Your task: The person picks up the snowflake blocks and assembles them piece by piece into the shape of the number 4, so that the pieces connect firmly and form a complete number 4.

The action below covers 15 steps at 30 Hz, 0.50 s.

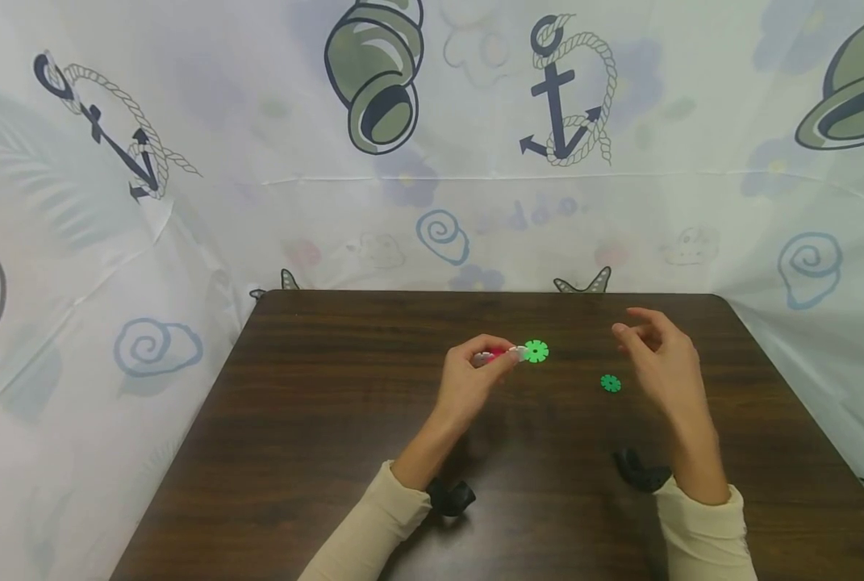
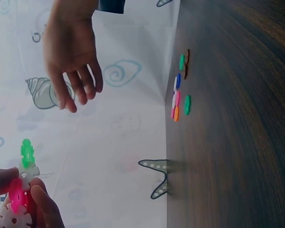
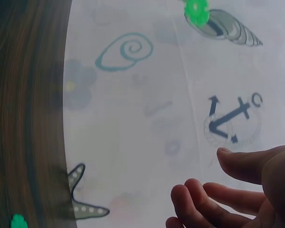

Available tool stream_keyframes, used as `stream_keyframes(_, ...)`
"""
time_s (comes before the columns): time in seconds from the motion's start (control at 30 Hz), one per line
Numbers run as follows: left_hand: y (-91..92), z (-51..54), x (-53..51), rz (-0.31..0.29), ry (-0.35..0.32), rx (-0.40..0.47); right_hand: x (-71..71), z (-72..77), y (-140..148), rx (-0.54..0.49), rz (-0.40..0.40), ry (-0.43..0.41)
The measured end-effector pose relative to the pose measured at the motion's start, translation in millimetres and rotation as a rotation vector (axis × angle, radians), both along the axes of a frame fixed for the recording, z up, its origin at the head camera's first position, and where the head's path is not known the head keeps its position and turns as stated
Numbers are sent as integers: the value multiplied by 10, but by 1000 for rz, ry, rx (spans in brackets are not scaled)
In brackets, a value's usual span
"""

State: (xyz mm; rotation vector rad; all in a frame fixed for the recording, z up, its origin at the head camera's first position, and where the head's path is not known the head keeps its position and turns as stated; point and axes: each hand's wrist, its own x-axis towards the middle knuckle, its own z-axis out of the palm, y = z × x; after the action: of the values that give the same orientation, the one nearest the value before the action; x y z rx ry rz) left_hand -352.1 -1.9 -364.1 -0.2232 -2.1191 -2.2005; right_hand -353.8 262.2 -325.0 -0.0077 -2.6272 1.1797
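Observation:
My left hand [image 1: 468, 379] pinches a chain of notched plastic discs between thumb and fingers. In the left wrist view the chain has a bright green disc [image 2: 27, 153] at the top, then a white disc [image 2: 28, 176], a pink disc [image 2: 17, 194] and another white disc [image 2: 15, 219]. The discs slot into each other. To the right, my right hand [image 1: 667, 367] hovers over the table with loosely bent fingers and holds nothing. A darker green disc [image 1: 610, 383] lies on the table just left of it.
The dark wooden table [image 1: 315, 420] meets a patterned white cloth [image 1: 490, 234] at its back edge. Several coloured discs [image 2: 176, 97] lie on the table in the left wrist view. A black strap piece [image 1: 452, 498] shows at the left wrist, another [image 1: 638, 472] at the right.

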Motion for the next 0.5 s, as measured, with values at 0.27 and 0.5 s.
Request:
stream_keyframes(0.27, 1, -7, -9, -8, -4, 4, -39, -66, 157, -24, -37, -49)
stream_keyframes(0.5, 8, -7, -12, -7, -2, 3, -104, -144, 268, 5, -57, -81)
